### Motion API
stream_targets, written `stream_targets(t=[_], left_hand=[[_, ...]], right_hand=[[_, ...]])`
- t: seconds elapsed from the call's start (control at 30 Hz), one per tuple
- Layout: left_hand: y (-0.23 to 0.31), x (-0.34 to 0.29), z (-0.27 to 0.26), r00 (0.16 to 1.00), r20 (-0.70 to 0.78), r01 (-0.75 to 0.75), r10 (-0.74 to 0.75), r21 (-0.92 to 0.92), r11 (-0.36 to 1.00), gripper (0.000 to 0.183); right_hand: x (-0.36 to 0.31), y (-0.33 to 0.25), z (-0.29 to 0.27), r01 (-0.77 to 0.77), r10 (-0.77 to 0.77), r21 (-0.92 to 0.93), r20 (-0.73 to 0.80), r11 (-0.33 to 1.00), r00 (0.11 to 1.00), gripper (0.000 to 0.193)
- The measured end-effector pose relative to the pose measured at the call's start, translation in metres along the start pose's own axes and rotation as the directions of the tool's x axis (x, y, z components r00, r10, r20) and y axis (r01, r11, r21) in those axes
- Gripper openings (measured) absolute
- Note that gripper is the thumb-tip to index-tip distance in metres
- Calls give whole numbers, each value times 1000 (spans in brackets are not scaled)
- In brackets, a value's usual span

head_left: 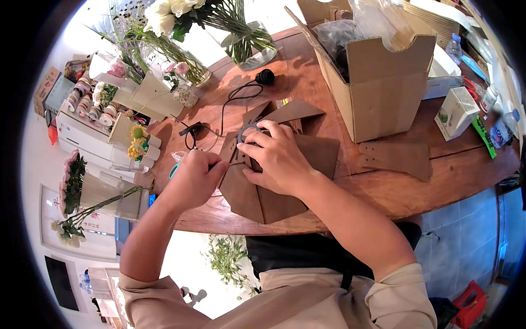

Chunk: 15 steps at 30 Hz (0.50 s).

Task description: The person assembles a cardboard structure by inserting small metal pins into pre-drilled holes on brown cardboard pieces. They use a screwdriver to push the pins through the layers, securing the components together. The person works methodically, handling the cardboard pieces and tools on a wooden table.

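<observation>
Several flat brown panels [246,196] fan out around a dark ring-shaped hub [245,130] on the wooden table. My right hand [276,156] lies over the middle of this piece, its fingers curled onto the hub and the thumb on a panel. At the left side of the panels, my left hand [200,172] is closed in a pinch close to a panel's edge. Whatever its fingertips hold is too small to make out. A separate brown panel [397,159] with small holes at one end lies to the right.
An open cardboard box [383,88] with plastic bags inside stands behind my right hand. A black cable [224,112] with a plug runs behind the panels. Flowers in a glass vase [249,49] stand at the back. A small white carton [457,112] is at the right.
</observation>
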<state>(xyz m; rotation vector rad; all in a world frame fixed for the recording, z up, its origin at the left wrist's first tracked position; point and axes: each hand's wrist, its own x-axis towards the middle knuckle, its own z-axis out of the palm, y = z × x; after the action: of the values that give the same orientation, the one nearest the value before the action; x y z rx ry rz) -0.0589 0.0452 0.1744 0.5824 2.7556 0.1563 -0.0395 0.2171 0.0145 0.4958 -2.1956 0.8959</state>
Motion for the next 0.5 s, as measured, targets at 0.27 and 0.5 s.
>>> stream_targets(t=[0.27,0.5], left_hand=[[-28,13,0,552,51,-731,833,511,453,10],[-6,1,-1,983,-5,-185,185,38,982,28]], right_hand=[[2,0,0,4,-4,7,30,1000,1000,49],[1,-2,2,-16,15,19,17,1000,1000,47]])
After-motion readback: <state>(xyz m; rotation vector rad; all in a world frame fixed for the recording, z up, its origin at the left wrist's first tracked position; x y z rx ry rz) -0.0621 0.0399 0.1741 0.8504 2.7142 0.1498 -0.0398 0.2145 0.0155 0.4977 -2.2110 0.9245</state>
